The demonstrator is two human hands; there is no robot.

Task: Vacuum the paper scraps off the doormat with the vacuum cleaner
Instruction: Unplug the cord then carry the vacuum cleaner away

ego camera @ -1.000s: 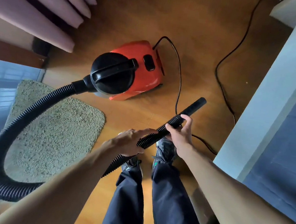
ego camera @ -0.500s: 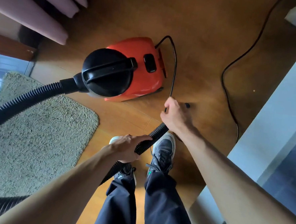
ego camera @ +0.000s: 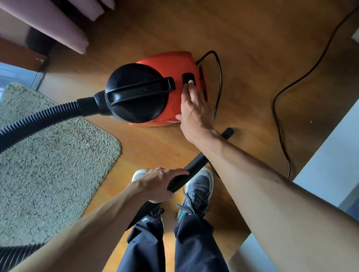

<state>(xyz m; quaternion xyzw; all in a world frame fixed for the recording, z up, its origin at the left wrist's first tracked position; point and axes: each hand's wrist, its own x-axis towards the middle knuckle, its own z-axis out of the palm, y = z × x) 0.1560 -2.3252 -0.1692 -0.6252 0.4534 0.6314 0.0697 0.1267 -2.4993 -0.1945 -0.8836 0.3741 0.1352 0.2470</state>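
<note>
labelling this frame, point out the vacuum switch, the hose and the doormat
switch (ego camera: pixel 187 75), head view, its black upper half
hose (ego camera: pixel 33 119), head view, ribbed stretch, upper left run
doormat (ego camera: pixel 44 169), head view, bare middle of its pile

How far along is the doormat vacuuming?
Done: the left hand grips the hose near its end. In hand: the right hand reaches to the vacuum cleaner, touching its black switch; whether it is running cannot be told. Left: the whole pass over the doormat. The nozzle is over bare floor, off the mat.
</note>
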